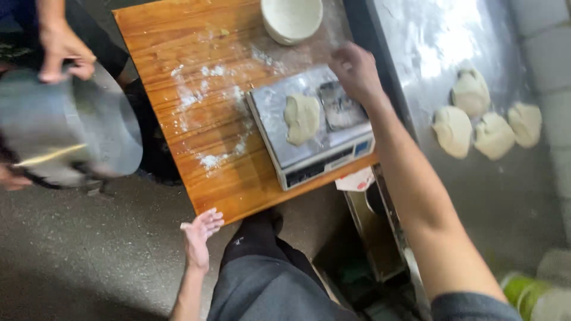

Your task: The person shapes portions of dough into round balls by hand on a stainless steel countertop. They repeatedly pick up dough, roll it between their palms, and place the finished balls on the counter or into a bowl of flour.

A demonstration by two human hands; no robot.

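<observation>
While dough (301,118) rests, right hand (355,71) hovers

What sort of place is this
Probably a bakery or food-prep kitchen: a piece of dough lies on a digital scale, more dough pieces sit on a floured steel counter, beside a flour-dusted wooden table.

Two bare forearms. Right arm (416,196) — dark grey short sleeve (470,306) at 5 o'clock. Left arm (189,291) at 6 o'clock, no sleeve in view. Left hand (199,235) dusted white with flour on fingers; right hand (355,71) blurred. Grey trousers (267,291) — darker at the knee (256,238).
</observation>
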